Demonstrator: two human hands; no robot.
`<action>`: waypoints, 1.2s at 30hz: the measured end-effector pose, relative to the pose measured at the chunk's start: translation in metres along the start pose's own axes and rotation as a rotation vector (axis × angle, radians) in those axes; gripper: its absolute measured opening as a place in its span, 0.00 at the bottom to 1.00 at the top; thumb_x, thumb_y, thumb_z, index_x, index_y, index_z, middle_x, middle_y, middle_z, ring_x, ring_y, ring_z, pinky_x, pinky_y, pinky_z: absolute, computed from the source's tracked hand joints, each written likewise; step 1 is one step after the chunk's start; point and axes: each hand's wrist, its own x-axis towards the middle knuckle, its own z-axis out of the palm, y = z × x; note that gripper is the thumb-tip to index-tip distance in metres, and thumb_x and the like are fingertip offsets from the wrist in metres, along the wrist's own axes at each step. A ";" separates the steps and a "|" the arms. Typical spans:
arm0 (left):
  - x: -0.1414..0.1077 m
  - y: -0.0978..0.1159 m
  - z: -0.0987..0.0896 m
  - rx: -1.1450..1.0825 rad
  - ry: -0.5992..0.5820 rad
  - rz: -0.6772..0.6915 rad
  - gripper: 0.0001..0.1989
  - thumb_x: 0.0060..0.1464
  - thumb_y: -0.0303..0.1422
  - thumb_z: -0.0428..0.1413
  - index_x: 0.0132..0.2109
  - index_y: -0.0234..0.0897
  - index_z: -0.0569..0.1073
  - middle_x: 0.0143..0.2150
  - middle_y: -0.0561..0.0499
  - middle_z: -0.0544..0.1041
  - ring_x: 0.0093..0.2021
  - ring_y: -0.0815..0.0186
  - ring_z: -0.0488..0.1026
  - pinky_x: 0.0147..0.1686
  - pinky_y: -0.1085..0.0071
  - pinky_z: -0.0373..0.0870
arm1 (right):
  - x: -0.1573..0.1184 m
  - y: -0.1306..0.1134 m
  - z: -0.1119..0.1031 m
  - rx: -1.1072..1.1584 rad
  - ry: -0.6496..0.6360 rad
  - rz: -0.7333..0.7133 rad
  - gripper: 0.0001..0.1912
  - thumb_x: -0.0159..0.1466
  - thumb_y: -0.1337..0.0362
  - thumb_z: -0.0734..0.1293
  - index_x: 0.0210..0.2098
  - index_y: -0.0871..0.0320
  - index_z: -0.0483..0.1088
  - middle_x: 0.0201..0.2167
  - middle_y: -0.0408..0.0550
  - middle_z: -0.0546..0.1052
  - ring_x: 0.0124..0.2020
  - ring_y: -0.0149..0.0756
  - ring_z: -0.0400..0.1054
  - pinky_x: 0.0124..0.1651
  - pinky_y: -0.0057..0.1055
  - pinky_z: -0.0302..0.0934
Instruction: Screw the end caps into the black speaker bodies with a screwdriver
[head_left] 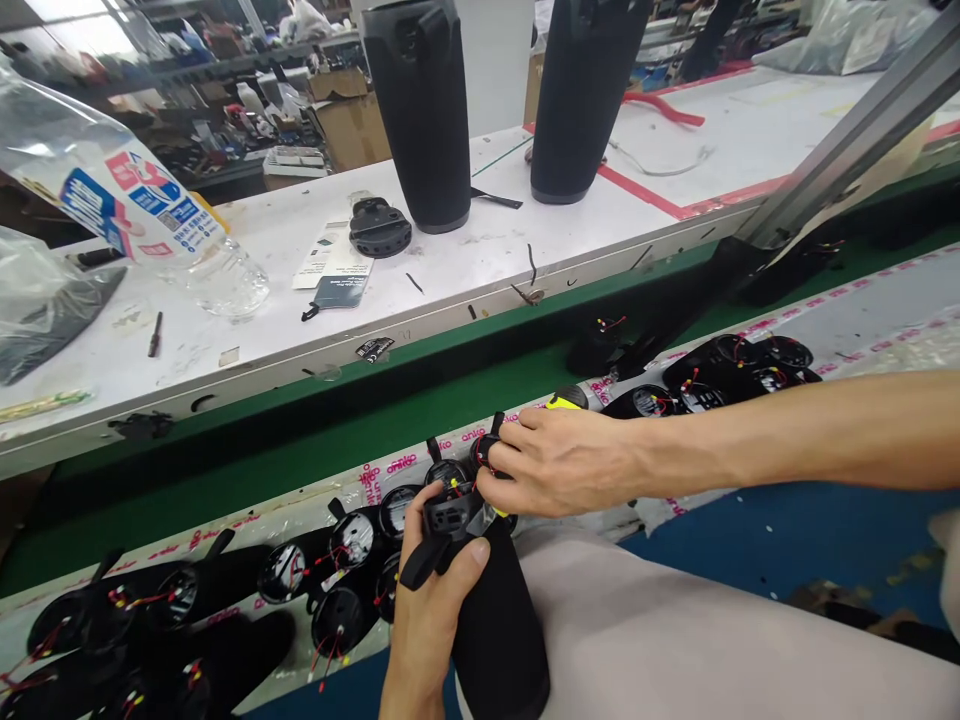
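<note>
While a sticker [374, 348] at nine o'clock reads "CE" and the film [401, 463] at seven reads "anko", your left hand [433, 610] clasps the black cylinder [500, 632] at six; your right hand [564, 458] curls at four, its hold unclear.

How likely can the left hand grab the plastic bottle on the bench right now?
Probably not straight away: the left hand is occupied holding a black cylinder, and the bottle is up on the white bench, across a gap.

Clear bottle [142, 205] — labelled; cardboard box [351, 130]
</note>
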 end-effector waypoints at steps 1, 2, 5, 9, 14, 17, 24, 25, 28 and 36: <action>-0.001 0.001 0.001 0.003 0.006 0.000 0.38 0.51 0.52 0.72 0.65 0.47 0.74 0.61 0.47 0.83 0.64 0.47 0.76 0.64 0.55 0.69 | 0.000 0.000 0.000 0.002 0.002 -0.007 0.07 0.76 0.71 0.62 0.48 0.60 0.71 0.29 0.43 0.72 0.28 0.36 0.65 0.31 0.38 0.47; -0.001 0.003 0.001 0.005 0.009 -0.004 0.38 0.51 0.52 0.72 0.65 0.47 0.74 0.60 0.47 0.83 0.63 0.47 0.77 0.63 0.55 0.69 | 0.000 -0.001 0.000 0.006 0.006 -0.013 0.06 0.76 0.71 0.62 0.48 0.60 0.71 0.29 0.43 0.72 0.28 0.36 0.64 0.31 0.38 0.46; -0.002 0.005 0.002 0.007 0.013 -0.014 0.38 0.50 0.51 0.71 0.65 0.46 0.73 0.58 0.47 0.84 0.61 0.48 0.78 0.62 0.56 0.70 | 0.002 -0.001 0.000 0.011 0.004 -0.020 0.06 0.76 0.71 0.63 0.48 0.60 0.71 0.29 0.43 0.72 0.28 0.36 0.64 0.31 0.39 0.45; -0.003 0.005 0.001 0.021 0.022 -0.009 0.38 0.50 0.50 0.71 0.65 0.46 0.73 0.58 0.47 0.84 0.60 0.49 0.78 0.61 0.56 0.70 | 0.003 0.002 -0.003 0.004 -0.016 -0.032 0.07 0.76 0.71 0.61 0.48 0.60 0.71 0.29 0.43 0.72 0.28 0.37 0.64 0.31 0.39 0.44; -0.001 0.004 0.000 0.047 -0.005 -0.002 0.37 0.51 0.49 0.70 0.66 0.47 0.73 0.57 0.48 0.85 0.58 0.48 0.79 0.58 0.56 0.71 | 0.003 0.008 -0.006 0.019 -0.057 -0.066 0.07 0.78 0.70 0.61 0.48 0.59 0.71 0.30 0.44 0.72 0.29 0.37 0.64 0.31 0.39 0.43; 0.000 0.005 0.000 0.049 -0.015 -0.003 0.37 0.51 0.49 0.70 0.66 0.48 0.73 0.57 0.48 0.85 0.60 0.48 0.78 0.57 0.57 0.71 | 0.003 0.011 -0.006 0.027 -0.067 -0.069 0.07 0.78 0.70 0.61 0.48 0.59 0.71 0.30 0.44 0.72 0.28 0.37 0.63 0.31 0.39 0.42; -0.001 0.011 0.004 0.063 -0.019 0.011 0.36 0.52 0.49 0.69 0.66 0.47 0.73 0.62 0.47 0.84 0.64 0.46 0.78 0.61 0.55 0.70 | 0.007 0.015 -0.013 0.029 -0.159 -0.081 0.09 0.77 0.70 0.61 0.52 0.59 0.71 0.31 0.45 0.74 0.28 0.38 0.66 0.30 0.40 0.42; -0.002 0.012 0.004 0.077 -0.014 0.006 0.36 0.52 0.49 0.69 0.66 0.48 0.73 0.63 0.47 0.83 0.64 0.46 0.78 0.61 0.54 0.70 | 0.007 0.015 -0.015 0.021 -0.161 -0.080 0.10 0.77 0.71 0.61 0.53 0.59 0.71 0.31 0.45 0.74 0.28 0.38 0.66 0.30 0.40 0.42; -0.003 0.013 0.004 0.113 -0.022 -0.007 0.37 0.53 0.48 0.69 0.67 0.48 0.72 0.64 0.46 0.82 0.64 0.46 0.77 0.61 0.53 0.69 | 0.007 0.013 -0.017 -0.024 -0.126 -0.063 0.11 0.76 0.71 0.60 0.54 0.60 0.71 0.31 0.46 0.74 0.27 0.38 0.67 0.30 0.40 0.41; -0.002 0.011 0.005 0.131 -0.021 0.021 0.35 0.53 0.48 0.68 0.66 0.46 0.73 0.64 0.45 0.81 0.67 0.44 0.74 0.63 0.52 0.67 | -0.001 0.006 -0.005 -0.098 -0.033 -0.069 0.12 0.77 0.72 0.59 0.55 0.60 0.71 0.30 0.46 0.75 0.26 0.38 0.65 0.29 0.38 0.41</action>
